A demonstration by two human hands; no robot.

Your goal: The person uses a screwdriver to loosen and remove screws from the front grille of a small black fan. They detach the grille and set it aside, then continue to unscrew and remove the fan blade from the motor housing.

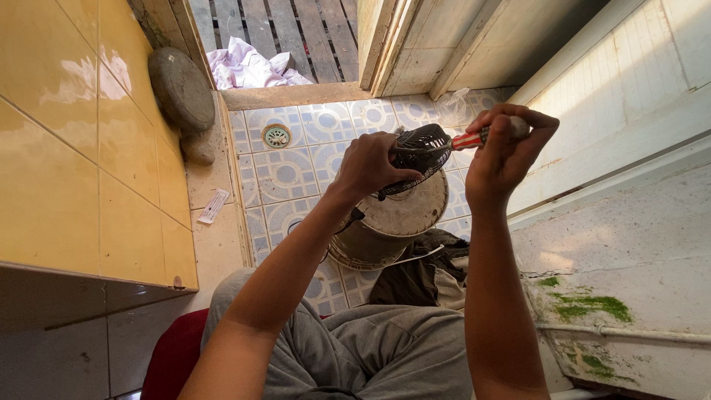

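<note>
My left hand grips a small black fan part with slotted vents, held up in front of me. My right hand is closed around a screwdriver with a red handle, its shaft pointing left into the black part. Below both hands an upturned dirty white bucket stands on the patterned tile floor. I sit with grey trousers in view at the bottom.
Yellow tiled wall at left, a round grey stone leaning on it. A floor drain, a white cloth on wooden slats, dark cloth by the bucket, a stained white wall at right.
</note>
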